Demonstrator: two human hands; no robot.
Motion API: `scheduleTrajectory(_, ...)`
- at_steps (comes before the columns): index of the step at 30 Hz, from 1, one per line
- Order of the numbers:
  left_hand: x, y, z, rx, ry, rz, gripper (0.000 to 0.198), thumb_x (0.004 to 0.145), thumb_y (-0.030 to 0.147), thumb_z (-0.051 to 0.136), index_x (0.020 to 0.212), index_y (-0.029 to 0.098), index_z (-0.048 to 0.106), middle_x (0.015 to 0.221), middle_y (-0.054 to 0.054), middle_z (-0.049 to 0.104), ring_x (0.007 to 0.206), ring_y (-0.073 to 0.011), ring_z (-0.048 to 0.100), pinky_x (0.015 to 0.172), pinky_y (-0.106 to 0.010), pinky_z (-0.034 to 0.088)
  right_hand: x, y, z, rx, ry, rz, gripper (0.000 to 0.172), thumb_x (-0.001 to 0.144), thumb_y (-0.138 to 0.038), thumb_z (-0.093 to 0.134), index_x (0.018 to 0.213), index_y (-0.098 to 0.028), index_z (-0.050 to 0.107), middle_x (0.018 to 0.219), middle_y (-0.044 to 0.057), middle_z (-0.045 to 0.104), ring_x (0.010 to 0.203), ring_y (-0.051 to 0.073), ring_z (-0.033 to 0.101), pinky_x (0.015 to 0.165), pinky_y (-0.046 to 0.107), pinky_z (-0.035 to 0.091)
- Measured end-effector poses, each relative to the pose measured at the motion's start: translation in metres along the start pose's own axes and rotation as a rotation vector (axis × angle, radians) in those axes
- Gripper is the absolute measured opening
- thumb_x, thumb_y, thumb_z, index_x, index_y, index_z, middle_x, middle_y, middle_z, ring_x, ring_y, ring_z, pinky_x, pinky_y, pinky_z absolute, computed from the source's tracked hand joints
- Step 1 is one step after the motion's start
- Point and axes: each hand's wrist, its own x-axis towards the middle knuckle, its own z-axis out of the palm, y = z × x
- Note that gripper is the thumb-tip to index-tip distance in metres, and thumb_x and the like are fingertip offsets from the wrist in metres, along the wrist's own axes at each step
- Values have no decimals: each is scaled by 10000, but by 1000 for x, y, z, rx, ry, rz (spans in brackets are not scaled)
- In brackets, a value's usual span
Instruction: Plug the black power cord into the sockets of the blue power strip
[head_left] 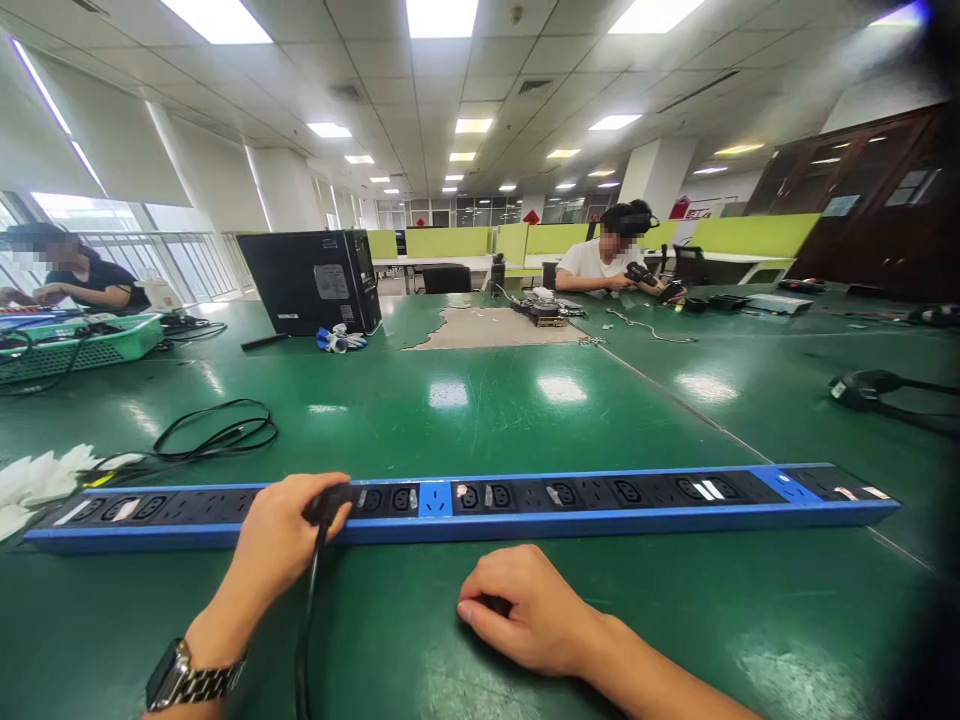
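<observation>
A long blue power strip [525,522] with black sockets and a few blue ones lies across the green table. My left hand [289,525], with a watch [196,672] on its wrist, grips a black power plug [324,507] at the strip's socket face, left of the middle. From that plug a black cable [304,630] hangs down towards the bottom edge. Whether the plug sits inside a socket is hidden by my fingers. My right hand [529,610] rests on the table in front of the strip, fingers curled in, holding nothing that I can see.
A coiled black cable [217,435] and white gloves [45,475] lie to the left. Further back stand a black computer case [311,285], blue-and-white gloves [341,340] and a green basket [112,345]. One person [611,255] works across the table, another [82,270] at far left.
</observation>
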Motion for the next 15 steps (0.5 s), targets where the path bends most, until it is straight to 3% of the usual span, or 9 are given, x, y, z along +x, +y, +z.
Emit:
scheduleTrajectory(5, -1, -10, -1, -7, -3, 22, 379, 772, 545, 632, 995, 254, 725, 953, -45, 759, 869, -259, 700, 815, -385, 535, 0, 1, -1, 5, -7, 11, 182, 823, -246, 542, 721, -202, 687, 625, -5, 670, 563, 114, 573, 558, 229, 356)
scheduleTrajectory(9, -2, -18, 2, 5, 77, 54, 421, 753, 609, 634, 971, 266, 742, 982, -67, 753, 920, -288, 691, 864, -443, 523, 1, 1, 0, 8, 7, 19, 173, 817, -238, 547, 719, -199, 685, 626, -7, 670, 558, 111, 570, 552, 228, 352)
scheduleTrajectory(15, -2, -16, 11, -90, 134, 156, 340, 793, 477, 650, 1007, 217, 698, 947, -72, 735, 878, -235, 675, 823, -372, 532, 1, 1, 0, 14, 1, 18, 180, 821, -235, 543, 714, -194, 682, 621, -5, 671, 548, 110, 576, 546, 224, 363)
